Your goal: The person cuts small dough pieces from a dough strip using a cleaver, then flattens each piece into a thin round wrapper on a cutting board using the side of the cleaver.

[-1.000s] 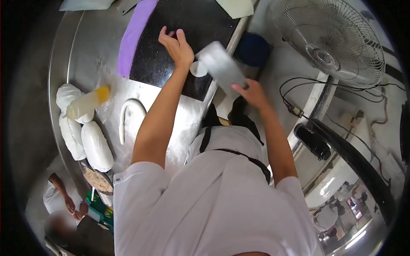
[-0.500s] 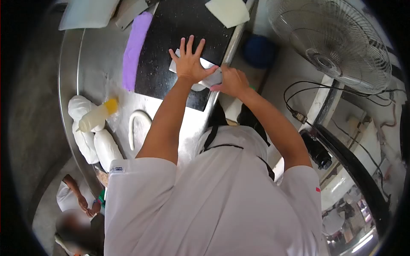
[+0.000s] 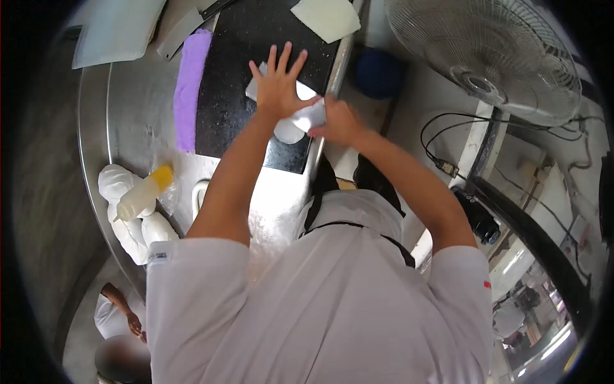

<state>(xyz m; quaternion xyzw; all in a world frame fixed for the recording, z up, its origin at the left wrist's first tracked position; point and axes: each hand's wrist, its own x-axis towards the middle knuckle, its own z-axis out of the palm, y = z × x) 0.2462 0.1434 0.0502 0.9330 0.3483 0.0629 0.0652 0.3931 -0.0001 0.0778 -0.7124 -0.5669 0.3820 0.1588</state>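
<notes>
My left hand lies flat on a broad, shiny cleaver blade, fingers spread and pointing away from me. At the blade's near right end, my right hand is closed around it; the handle is hidden in the fist. Beneath the blade is a black board. A thin white round of dough shows on the board just below the blade's near edge, partly covered by it.
A purple towel lines the board's left side. A pale cloth lies at its far right. White dough pieces and a yellow-capped bottle sit left. Another blade lies far left. A fan stands right.
More of the dough round shows beside the blade than before. The blade has turned slightly under my hands, and the whole view has shifted a little.
</notes>
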